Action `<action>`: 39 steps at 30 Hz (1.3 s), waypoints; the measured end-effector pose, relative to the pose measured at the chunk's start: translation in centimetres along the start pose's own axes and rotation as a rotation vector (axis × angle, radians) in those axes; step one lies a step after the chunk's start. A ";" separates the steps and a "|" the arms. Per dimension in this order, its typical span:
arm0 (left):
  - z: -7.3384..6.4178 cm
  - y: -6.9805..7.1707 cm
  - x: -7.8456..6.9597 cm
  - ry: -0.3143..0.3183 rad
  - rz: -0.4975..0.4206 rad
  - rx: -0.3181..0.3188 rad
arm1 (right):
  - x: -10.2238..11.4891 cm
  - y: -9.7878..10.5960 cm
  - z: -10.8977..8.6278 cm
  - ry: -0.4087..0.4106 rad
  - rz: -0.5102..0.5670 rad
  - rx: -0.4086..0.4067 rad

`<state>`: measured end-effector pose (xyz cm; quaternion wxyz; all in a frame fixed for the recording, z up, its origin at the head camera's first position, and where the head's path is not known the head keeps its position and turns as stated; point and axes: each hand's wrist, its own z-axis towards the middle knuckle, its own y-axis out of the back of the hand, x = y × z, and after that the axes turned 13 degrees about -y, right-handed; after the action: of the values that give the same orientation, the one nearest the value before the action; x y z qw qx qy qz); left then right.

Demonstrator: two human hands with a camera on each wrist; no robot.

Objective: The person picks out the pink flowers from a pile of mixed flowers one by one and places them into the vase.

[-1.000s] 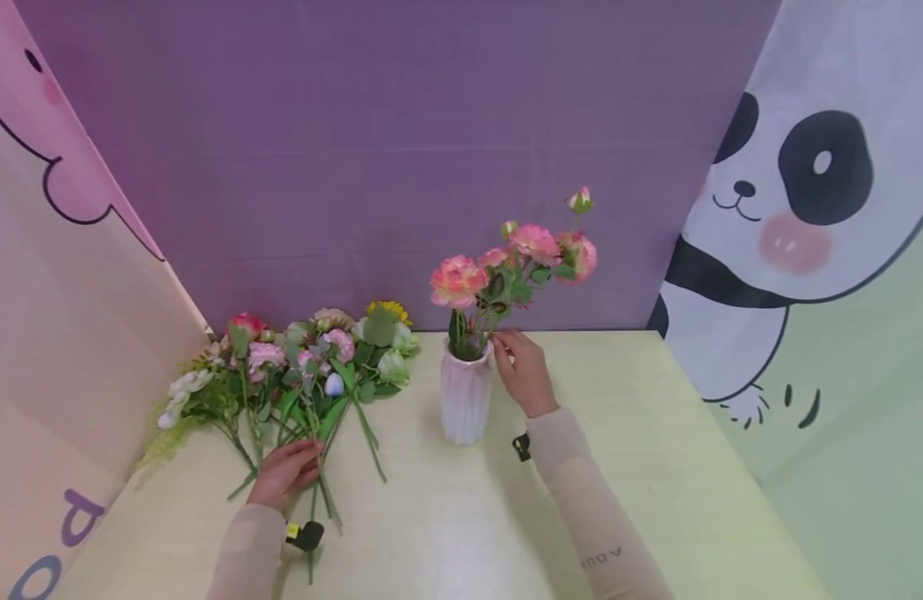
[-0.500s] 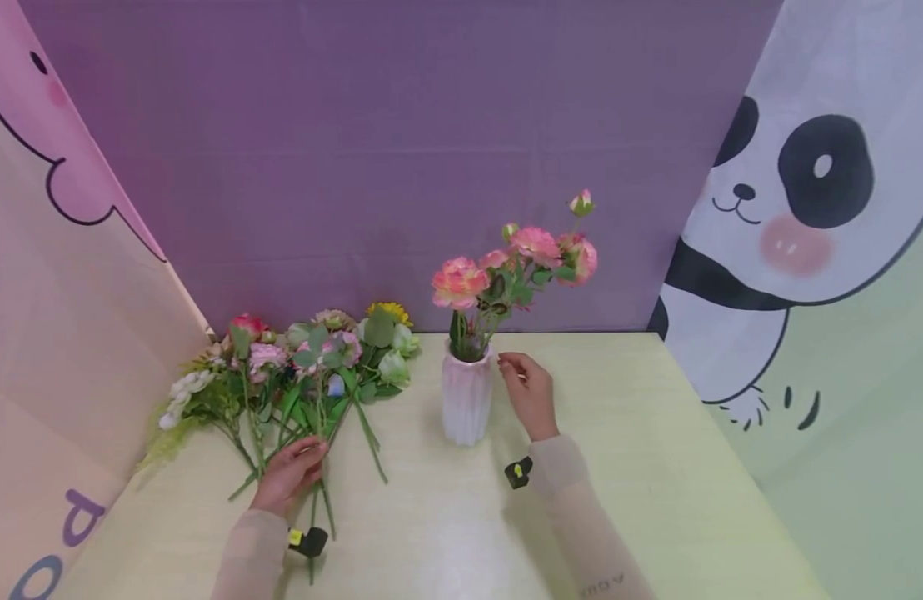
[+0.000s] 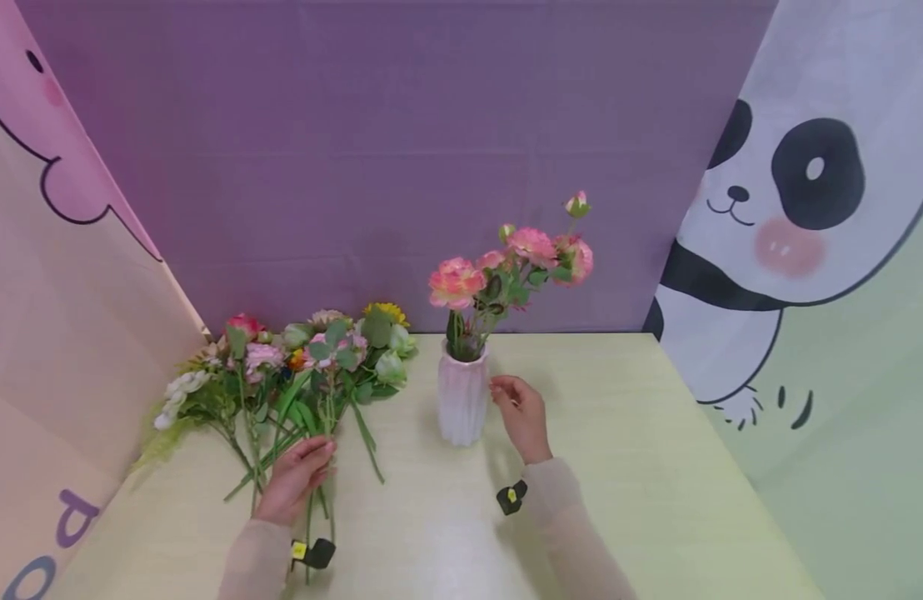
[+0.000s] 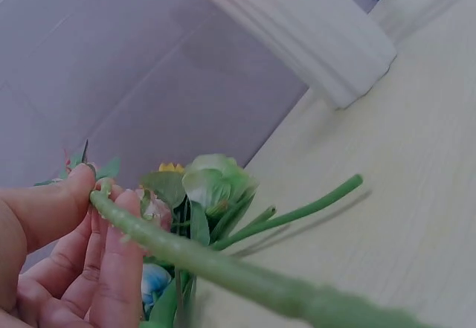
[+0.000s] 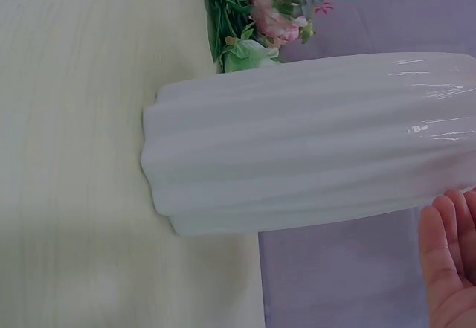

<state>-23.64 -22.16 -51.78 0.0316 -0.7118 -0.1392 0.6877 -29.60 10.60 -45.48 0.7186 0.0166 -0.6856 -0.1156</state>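
Note:
My left hand (image 3: 295, 479) pinches the green stem (image 4: 178, 250) of an artificial flower between thumb and fingers. Its leafy top, with pale pink blossom (image 3: 322, 350), overlaps a pile of other artificial flowers on the table. A white-and-pink ribbed vase (image 3: 463, 402) stands upright, with coral-pink peony-like flowers (image 3: 457, 283) leaning out of its mouth. Beside the vase's right side is my right hand (image 3: 523, 417), holding nothing. In the right wrist view its fingers (image 5: 437, 242) look fairly straight and lie close to the vase wall; whether they touch it I cannot tell.
Loose flowers (image 3: 182, 392) lie at the table's back left, including white, green and yellow blooms. A purple backdrop (image 3: 356, 167) rises behind the pale table (image 3: 641, 467). A panda-printed panel (image 3: 791, 250) borders the right side.
My right hand has come away from the flower stems at the vase's mouth and moved down beside the vase. The left hand has shifted slightly right, with the pinched flower's top shifting across the pile.

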 end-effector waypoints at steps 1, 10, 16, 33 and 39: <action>-0.1 -0.2 0.0 -0.003 -0.006 0.005 | -0.5 0.0 0.2 -0.010 0.000 -0.001; -1.0 -1.6 -0.2 -0.038 -0.028 0.030 | -2.6 -0.4 -0.2 0.001 -0.035 0.018; -1.2 -2.8 -0.4 -0.049 0.019 0.028 | -2.8 -1.0 -1.2 0.048 -0.016 0.089; -2.2 -6.1 -0.4 -0.158 0.104 0.061 | 0.6 -1.6 -5.0 -0.021 -0.045 0.280; -2.5 -7.0 -1.1 -0.166 0.119 0.055 | 1.1 -2.3 -6.2 0.030 -0.108 0.365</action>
<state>-22.31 -15.38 -48.90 -0.0015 -0.6582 -0.0802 0.7485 -23.77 7.29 -45.19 0.7064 0.1852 -0.6826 -0.0272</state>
